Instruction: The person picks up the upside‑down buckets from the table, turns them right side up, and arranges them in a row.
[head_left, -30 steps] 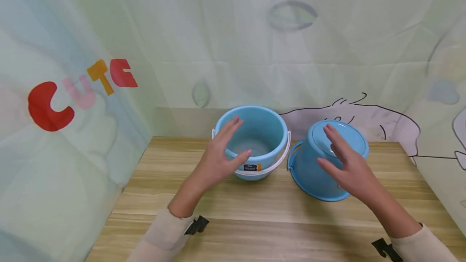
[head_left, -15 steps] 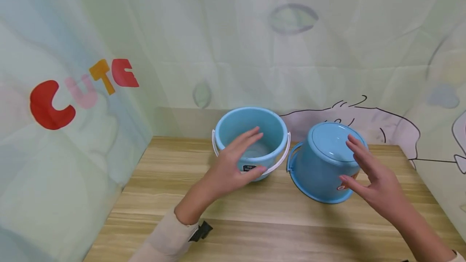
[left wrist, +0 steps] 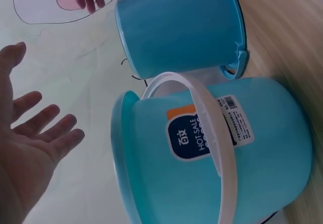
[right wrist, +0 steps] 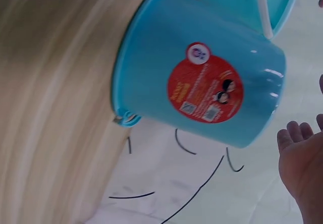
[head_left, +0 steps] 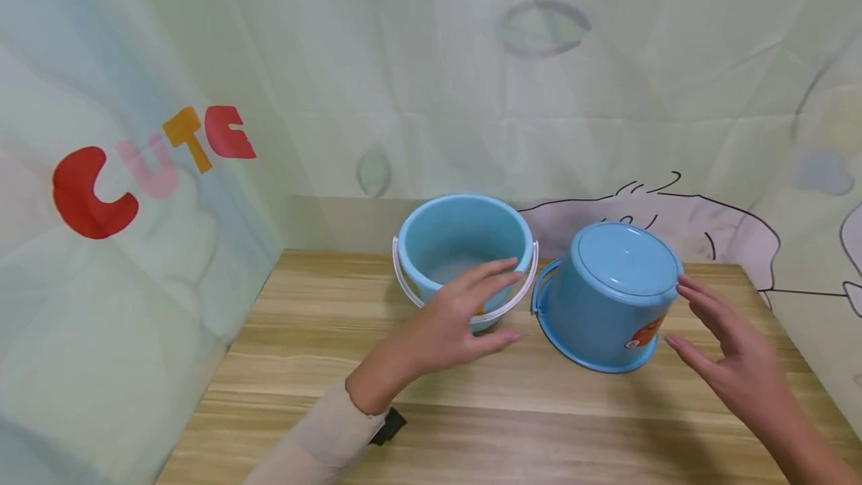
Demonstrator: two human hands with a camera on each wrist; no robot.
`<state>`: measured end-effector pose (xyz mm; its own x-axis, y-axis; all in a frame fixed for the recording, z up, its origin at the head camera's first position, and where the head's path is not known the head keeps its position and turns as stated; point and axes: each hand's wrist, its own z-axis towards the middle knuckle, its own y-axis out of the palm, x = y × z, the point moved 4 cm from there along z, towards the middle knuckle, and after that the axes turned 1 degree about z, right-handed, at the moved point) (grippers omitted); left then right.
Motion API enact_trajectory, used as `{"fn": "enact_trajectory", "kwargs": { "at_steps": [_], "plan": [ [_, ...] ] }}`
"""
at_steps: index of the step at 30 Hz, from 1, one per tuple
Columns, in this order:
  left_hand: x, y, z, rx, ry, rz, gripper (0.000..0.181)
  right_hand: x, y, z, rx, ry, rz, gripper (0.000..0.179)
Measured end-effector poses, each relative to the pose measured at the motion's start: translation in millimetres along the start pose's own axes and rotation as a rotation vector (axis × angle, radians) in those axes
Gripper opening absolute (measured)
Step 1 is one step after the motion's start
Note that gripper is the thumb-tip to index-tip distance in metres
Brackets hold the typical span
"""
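Upright on the table stands a light blue bucket [head_left: 465, 219] with a white handle [left wrist: 227, 158] and a dark label [left wrist: 187, 137]. To its right, a second blue bucket [head_left: 592, 320] is upside down, its base facing up and a round red sticker [right wrist: 206, 85] on its side. My left hand [head_left: 447, 324] hovers before the upright bucket, fingers extended and holding nothing, hiding part of its front. Just right of the inverted bucket is my right hand [head_left: 737, 346], fingers spread and free of any object; whether it touches the bucket is hard to tell.
Both buckets are near the rear edge of a wooden table [head_left: 512, 432]. A printed curtain [head_left: 431, 81] hangs close behind them, and another curtain side [head_left: 121, 305] with coloured letters runs along the left.
My left hand has moved rightward and slightly down across the upright bucket's front. My right hand has shifted right, from before the inverted bucket to its side. The buckets have stayed put.
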<state>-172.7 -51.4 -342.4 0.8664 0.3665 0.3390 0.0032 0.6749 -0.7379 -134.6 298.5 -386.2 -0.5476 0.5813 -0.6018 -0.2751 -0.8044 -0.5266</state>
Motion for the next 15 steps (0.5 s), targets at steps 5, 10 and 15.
{"fn": "enact_trajectory", "kwargs": {
  "at_steps": [5, 10, 15],
  "plan": [
    [5.8, 10.3, 4.8, -0.014, 0.083, 0.064, 0.069, 13.4, -5.7, -9.9, 0.043, 0.010, -0.045, 0.084],
    [12.8, 23.0, 9.0, -0.004, 0.221, 0.163, 0.066, 25.0, -10.3, -16.8, 0.049, -0.017, -0.113, 0.081],
    [14.8, 36.7, 11.3, -0.022, 0.277, 0.229, 0.063, 37.9, -14.6, -22.0, 0.056, 0.010, -0.181, 0.076]
  ]
}}
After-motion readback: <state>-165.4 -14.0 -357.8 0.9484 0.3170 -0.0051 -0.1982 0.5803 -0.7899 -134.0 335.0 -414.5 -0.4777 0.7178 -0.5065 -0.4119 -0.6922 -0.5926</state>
